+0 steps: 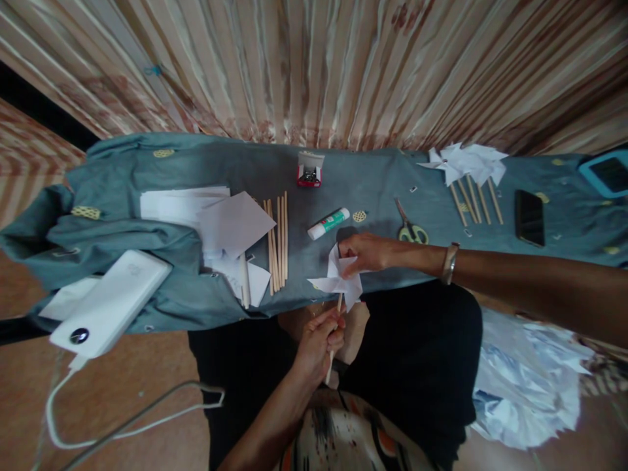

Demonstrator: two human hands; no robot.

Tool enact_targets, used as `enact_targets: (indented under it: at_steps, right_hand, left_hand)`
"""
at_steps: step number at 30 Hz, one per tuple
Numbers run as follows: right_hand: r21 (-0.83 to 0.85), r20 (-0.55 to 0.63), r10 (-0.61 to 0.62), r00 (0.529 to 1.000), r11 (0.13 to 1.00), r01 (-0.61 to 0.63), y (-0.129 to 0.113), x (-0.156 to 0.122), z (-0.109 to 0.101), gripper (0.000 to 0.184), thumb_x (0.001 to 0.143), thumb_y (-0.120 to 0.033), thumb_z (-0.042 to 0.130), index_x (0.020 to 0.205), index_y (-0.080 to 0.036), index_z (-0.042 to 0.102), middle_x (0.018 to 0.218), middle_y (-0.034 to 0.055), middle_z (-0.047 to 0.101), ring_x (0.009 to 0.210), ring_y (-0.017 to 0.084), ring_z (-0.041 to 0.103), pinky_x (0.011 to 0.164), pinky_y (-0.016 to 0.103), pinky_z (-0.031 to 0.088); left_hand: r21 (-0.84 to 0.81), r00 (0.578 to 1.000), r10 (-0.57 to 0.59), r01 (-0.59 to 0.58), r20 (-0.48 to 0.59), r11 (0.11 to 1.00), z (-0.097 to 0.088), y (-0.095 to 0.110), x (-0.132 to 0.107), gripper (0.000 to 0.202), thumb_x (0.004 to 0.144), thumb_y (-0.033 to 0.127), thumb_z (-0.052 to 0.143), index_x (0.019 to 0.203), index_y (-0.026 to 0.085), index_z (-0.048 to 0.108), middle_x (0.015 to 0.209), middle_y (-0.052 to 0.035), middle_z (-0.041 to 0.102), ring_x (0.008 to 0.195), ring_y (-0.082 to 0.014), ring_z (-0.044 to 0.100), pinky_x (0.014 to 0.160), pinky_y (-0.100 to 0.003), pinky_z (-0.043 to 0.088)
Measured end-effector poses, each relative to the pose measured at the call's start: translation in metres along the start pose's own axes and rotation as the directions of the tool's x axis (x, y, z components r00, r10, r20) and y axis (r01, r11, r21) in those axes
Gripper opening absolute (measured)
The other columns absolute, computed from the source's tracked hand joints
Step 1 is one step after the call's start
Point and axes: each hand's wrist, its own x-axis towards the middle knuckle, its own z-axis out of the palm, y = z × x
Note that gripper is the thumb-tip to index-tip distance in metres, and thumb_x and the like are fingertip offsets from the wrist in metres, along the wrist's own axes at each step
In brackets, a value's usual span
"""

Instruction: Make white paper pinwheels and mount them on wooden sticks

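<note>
Head view: left hand (321, 335) low, over the lap, fingers closed firmly around a wooden stick (339, 303). White paper pinwheel (336, 284) at that stick's upper end, over the near edge of the cloth-covered table (373, 190). Right hand (366, 253), bracelet (449, 263) at the wrist, reaches in from the side, bent fingers touching the pinwheel's blades; cannot tell whether they pinch the paper or only rest against it. Glue stick (328, 224) lies just beyond the right hand; scissors (413, 233) just past its forearm, near the green handles. Farther back, an open red box (309, 175) with small dark pieces inside. Left of centre, a row of loose sticks (278, 245) beside a white paper stack (236, 224). Toward the right end, several pinwheels on sticks (468, 163) bunched together, dark phone (529, 218) near them
</note>
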Motion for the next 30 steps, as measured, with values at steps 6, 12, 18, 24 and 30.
enact_targets:
  at_steps: [6, 12, 18, 24, 30]
  right_hand:
    - [0.007, 0.025, -0.019, 1.0, 1.0, 0.019, 0.0033, 0.0045, 0.0016, 0.015, 0.072, -0.025, 0.072, 0.082, -0.014, 0.07, 0.077, 0.0012, 0.069, 0.064, 0.011, 0.054, 0.055, 0.022, 0.031]
    - [-0.025, 0.002, 0.045, 0.999, 0.999, -0.045, 0.0007, 0.0046, 0.0025, 0.018, 0.072, -0.026, 0.074, 0.083, -0.013, 0.069, 0.076, 0.0023, 0.067, 0.065, 0.012, 0.054, 0.054, 0.023, 0.03]
    - [0.0, -0.039, 0.003, 0.999, 1.0, -0.003, 0.003, 0.0062, 0.0063, 0.013, 0.071, -0.023, 0.074, 0.08, -0.015, 0.069, 0.074, 0.0009, 0.067, 0.062, 0.01, 0.052, 0.055, 0.023, 0.029]
    - [0.088, -0.048, -0.003, 0.999, 0.996, 0.007, 0.0059, 0.0039, 0.0073, 0.012, 0.07, -0.025, 0.074, 0.076, -0.015, 0.069, 0.069, -0.0014, 0.065, 0.06, 0.01, 0.052, 0.054, 0.023, 0.029]
    - [0.095, -0.085, -0.042, 0.995, 0.994, 0.05, 0.0084, -0.0014, 0.0068, 0.015, 0.068, -0.028, 0.074, 0.074, -0.015, 0.07, 0.067, -0.0011, 0.065, 0.059, 0.011, 0.052, 0.053, 0.023, 0.031]
  left_hand:
    - [0.004, 1.0, 0.015, -0.015, 0.003, 1.0, 0.0024, -0.0023, 0.0004, 0.043, 0.053, 0.029, 0.084, 0.087, 0.007, 0.069, 0.061, 0.0023, 0.053, 0.039, 0.0017, 0.026, 0.042, -0.019, 0.007]
    - [-0.031, 1.0, 0.011, -0.011, -0.013, 0.999, 0.006, -0.0045, 0.0, 0.046, 0.05, 0.032, 0.086, 0.085, 0.007, 0.069, 0.058, 0.0033, 0.052, 0.039, 0.0021, 0.026, 0.042, -0.02, 0.006]
    - [-0.044, 1.0, 0.005, -0.005, 0.005, 0.999, 0.0079, -0.0067, 0.0003, 0.046, 0.054, 0.033, 0.085, 0.087, 0.007, 0.068, 0.059, 0.0032, 0.051, 0.041, 0.0019, 0.025, 0.043, -0.02, 0.006]
    - [-0.046, 1.0, 0.025, -0.025, -0.006, 0.999, 0.0073, -0.0061, 0.0, 0.045, 0.05, 0.031, 0.086, 0.085, 0.007, 0.069, 0.06, 0.0023, 0.053, 0.04, 0.002, 0.027, 0.043, -0.019, 0.007]
    - [0.019, 0.997, 0.064, -0.065, 0.04, 0.998, 0.0019, -0.0026, -0.0013, 0.041, 0.055, 0.027, 0.083, 0.087, 0.006, 0.07, 0.063, 0.0019, 0.052, 0.041, 0.0026, 0.026, 0.042, -0.019, 0.007]
